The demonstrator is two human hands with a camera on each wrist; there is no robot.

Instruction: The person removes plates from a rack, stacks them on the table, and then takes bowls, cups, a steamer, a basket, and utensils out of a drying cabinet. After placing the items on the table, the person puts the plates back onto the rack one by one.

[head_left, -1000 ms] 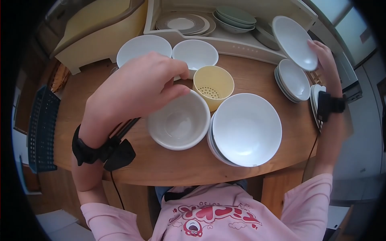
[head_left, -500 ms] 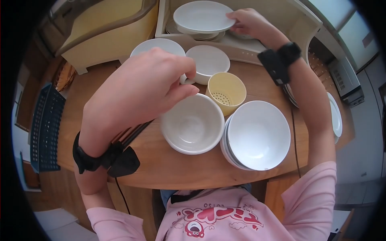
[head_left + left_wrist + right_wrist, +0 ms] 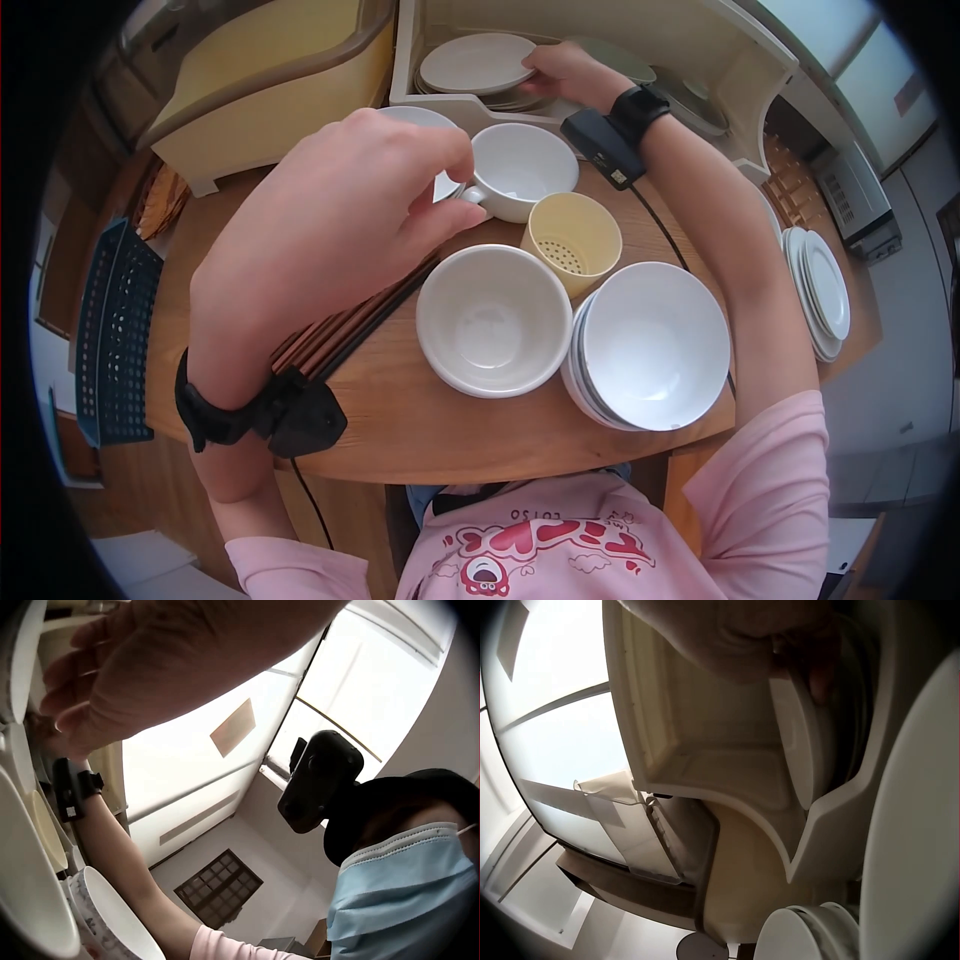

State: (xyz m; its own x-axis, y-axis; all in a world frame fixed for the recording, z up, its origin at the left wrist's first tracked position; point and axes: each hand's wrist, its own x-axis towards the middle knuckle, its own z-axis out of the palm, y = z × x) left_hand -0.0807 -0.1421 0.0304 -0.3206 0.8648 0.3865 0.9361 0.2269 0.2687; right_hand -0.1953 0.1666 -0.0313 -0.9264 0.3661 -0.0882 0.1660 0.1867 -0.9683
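My right hand (image 3: pixel 575 75) pinches the rim of a white plate (image 3: pixel 470 62), thumb above and fingers beneath. The plate lies over the plate stack inside the cream dish rack (image 3: pixel 735 85); the right wrist view also shows this plate (image 3: pixel 799 742) at the rack's wall. My left hand (image 3: pixel 345 190) hovers over the table with loosely bent fingers and nothing in them. Its fingertips overlap the handle of a white cup (image 3: pixel 525 172) in the head view. Beneath that hand, a white bowl (image 3: pixel 420 118) is partly hidden.
A cream bowl (image 3: pixel 493 320), a yellow holed cup (image 3: pixel 572 243) and stacked white bowls (image 3: pixel 655 345) stand close together in front. Chopsticks (image 3: pixel 350 318) lie under the left forearm. White plates (image 3: pixel 825 285) sit at the right edge. A blue basket (image 3: pixel 115 340) is at the left.
My right hand has carried the white plate from the table's right side leftward into the rack and lowered it onto the stack. The left hand has stayed nearly still.
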